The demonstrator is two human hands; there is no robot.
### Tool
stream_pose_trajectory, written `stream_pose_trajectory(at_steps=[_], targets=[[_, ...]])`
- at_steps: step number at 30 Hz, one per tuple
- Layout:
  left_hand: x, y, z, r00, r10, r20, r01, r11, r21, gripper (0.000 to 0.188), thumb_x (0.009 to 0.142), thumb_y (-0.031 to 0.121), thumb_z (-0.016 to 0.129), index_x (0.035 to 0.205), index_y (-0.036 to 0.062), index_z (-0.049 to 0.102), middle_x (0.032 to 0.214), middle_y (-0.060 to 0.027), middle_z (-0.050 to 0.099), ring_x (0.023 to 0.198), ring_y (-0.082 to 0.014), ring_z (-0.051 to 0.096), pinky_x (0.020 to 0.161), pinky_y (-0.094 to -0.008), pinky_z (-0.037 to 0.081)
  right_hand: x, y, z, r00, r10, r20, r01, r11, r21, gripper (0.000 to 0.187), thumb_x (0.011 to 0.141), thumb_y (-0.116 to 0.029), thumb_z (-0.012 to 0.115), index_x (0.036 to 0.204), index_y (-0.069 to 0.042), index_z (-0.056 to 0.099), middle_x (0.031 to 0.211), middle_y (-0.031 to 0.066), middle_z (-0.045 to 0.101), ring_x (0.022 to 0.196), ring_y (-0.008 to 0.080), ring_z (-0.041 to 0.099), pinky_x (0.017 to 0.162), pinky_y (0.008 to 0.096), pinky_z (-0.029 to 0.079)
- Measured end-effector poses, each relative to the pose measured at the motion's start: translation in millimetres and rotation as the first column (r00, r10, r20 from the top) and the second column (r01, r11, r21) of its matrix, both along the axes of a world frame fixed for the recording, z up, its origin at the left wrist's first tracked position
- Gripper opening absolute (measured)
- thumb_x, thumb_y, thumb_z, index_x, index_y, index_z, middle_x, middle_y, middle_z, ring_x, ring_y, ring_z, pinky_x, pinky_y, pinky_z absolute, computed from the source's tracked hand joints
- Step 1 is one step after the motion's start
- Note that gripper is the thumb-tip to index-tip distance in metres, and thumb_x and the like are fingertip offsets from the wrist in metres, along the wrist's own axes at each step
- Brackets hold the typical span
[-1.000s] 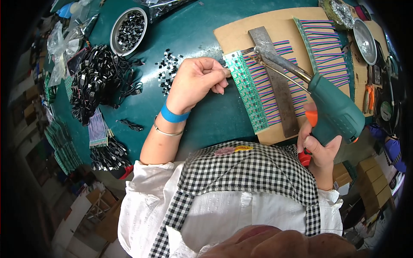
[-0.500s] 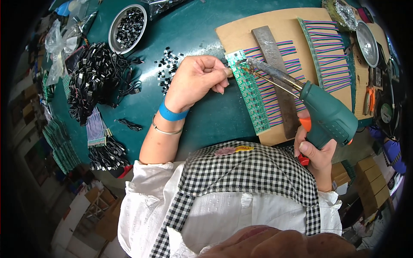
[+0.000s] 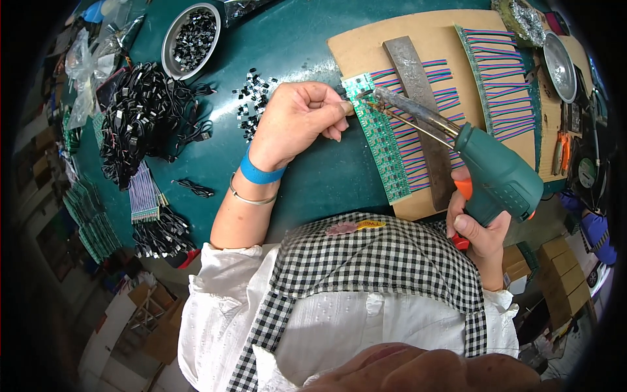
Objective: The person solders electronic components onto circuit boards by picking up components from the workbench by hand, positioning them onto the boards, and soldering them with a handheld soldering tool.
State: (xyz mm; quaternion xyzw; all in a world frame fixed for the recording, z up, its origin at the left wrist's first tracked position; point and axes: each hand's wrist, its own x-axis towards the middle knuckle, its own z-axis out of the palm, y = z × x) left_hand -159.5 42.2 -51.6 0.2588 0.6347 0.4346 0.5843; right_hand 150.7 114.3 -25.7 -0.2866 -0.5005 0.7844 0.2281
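My right hand [image 3: 482,236] grips a green soldering gun [image 3: 501,175] by its handle, fingers near the orange trigger. The gun's metal barrel points up and left, and its tip meets the upper end of a green circuit board panel [image 3: 385,153]. At that panel's left edge, my left hand [image 3: 305,116] is closed in a pinch; what sits between the fingertips is mostly hidden. Striped wires run rightward from the panel beneath a flat metal bar [image 3: 418,117] that lies across them on a brown board [image 3: 366,49].
Left of my left hand lie loose small black connectors [image 3: 251,104], with more in a metal bowl [image 3: 189,42]. A heap of black cables [image 3: 140,124] covers the table's left. At the right are a second wired panel [image 3: 475,78], a metal dish [image 3: 559,68] and orange-handled pliers [image 3: 562,153].
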Motion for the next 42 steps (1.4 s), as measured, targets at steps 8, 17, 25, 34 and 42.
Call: stream_pose_trajectory(at_steps=[8, 17, 25, 34, 42], targets=[[-1.1, -1.0, -0.8, 1.0, 0.0, 0.03, -0.001, 1.0, 0.011, 0.012, 0.091, 0.006, 0.061, 0.085, -0.0023, 0.066, 0.073, -0.0071, 0.067, 0.06, -0.0095, 0.062, 0.058, -0.022, 0.053, -1.4, 0.0, 1.0, 1.0, -0.003, 0.004, 0.003, 1.0, 0.029, 0.054, 0.08, 0.004, 0.068, 0.127, 0.011, 0.043, 0.123, 0.0266, 0.053, 0.06, 0.015, 0.058, 0.049, 0.0232, 0.049], [-0.9, -1.7, -3.5, 1.0, 0.006, 0.024, -0.006, 1.0, -0.001, 0.012, 0.09, 0.007, 0.063, 0.085, -0.0025, 0.067, 0.072, -0.0066, 0.067, 0.06, -0.0093, 0.062, 0.057, -0.0209, 0.052, -11.2, -2.5, 7.8, 0.997, -0.061, 0.036, 0.06, 0.998, 0.034, 0.05, 0.079, 0.0, 0.069, 0.122, 0.01, 0.044, 0.107, 0.0204, 0.054, 0.059, 0.0158, 0.057, 0.048, 0.0242, 0.049], [0.0, -2.1, -4.9, 1.0, 0.014, 0.022, -0.014, 1.0, 0.001, 0.012, 0.09, 0.008, 0.064, 0.086, -0.0029, 0.067, 0.072, -0.0065, 0.067, 0.06, -0.0094, 0.062, 0.057, -0.0209, 0.053, -16.0, -4.8, 14.3, 0.981, -0.075, 0.179, 0.078, 0.997, -0.009, 0.04, 0.081, -0.01, 0.071, 0.107, 0.007, 0.046, 0.077, 0.0133, 0.055, 0.052, 0.0167, 0.056, 0.048, 0.0248, 0.045], [1.0, -1.8, -5.9, 1.0, 0.024, 0.019, -0.024, 1.0, -0.005, 0.013, 0.09, 0.008, 0.064, 0.086, -0.0031, 0.068, 0.072, -0.0068, 0.067, 0.059, -0.0097, 0.062, 0.057, -0.0214, 0.053, -9.9, -7.0, 17.0, 0.961, -0.048, 0.272, 0.053, 0.999, -0.011, 0.032, 0.079, -0.006, 0.07, 0.1, 0.005, 0.048, 0.072, 0.0124, 0.055, 0.053, 0.0166, 0.056, 0.049, 0.0247, 0.045], [0.4, -2.1, -6.5, 1.0, 0.019, 0.019, -0.019, 1.0, 0.006, 0.013, 0.09, 0.008, 0.063, 0.085, -0.003, 0.068, 0.072, -0.0067, 0.067, 0.059, -0.0096, 0.062, 0.057, -0.0214, 0.053, 0.5, -6.5, 15.0, 0.977, 0.02, 0.212, -0.015, 1.0, -0.026, 0.044, 0.079, 0.006, 0.066, 0.12, 0.007, 0.051, 0.088, 0.0115, 0.058, 0.066, 0.0146, 0.058, 0.054, 0.0243, 0.051]])
